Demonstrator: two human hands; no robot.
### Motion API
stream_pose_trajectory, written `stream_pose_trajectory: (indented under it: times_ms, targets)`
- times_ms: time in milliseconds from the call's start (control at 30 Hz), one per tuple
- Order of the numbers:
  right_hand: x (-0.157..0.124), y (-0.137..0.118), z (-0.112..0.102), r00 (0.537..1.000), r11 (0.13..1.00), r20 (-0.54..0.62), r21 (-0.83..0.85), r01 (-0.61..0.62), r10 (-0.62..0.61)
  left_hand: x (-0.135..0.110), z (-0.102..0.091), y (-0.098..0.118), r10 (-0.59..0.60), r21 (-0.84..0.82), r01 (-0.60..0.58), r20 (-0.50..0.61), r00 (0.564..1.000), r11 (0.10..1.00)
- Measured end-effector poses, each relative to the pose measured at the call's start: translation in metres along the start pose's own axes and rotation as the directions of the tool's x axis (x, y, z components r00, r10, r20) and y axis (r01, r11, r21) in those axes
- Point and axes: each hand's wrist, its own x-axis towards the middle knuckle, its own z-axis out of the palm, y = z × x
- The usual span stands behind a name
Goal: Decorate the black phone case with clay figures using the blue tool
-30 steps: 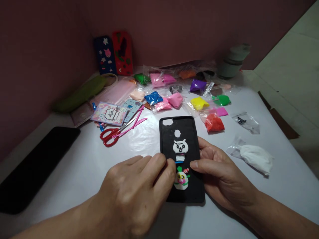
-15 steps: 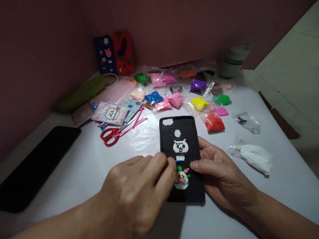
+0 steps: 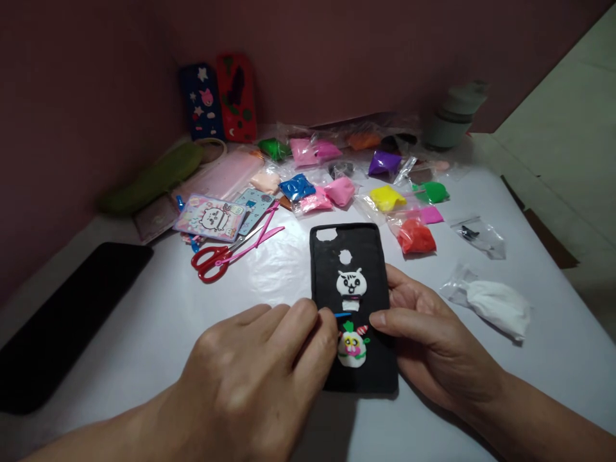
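On the white bench (image 3: 144,333) the black rubbery phone case (image 3: 373,256) stays gripped at its edge by the right hand (image 3: 433,350) — the left hand (image 3: 250,385), fingers (image 3: 308,317) bunched together, has eased back, baring a thin blue clay strip (image 3: 343,314) held at their tips.

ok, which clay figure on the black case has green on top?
The lower figure, beside the left hand; the upper figure is just white with black lines.

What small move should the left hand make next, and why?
Probably press the thin blue clay strip flat onto the black soft phone case. The left hand touches its left end, it lies just under the white cat-face clay figure, and the right hand grips the case's edge.
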Motion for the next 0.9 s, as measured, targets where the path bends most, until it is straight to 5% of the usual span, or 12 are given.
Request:
stream_pose_trajectory:
  times_ms: [900]
  targets:
    - [-0.0014,0.001,0.0,0.998,0.997,0.054,0.073,0.025,-0.029,0.0084,-0.0048,0.0031,0.009,0.074,-0.008,-0.019,1.0,0.997]
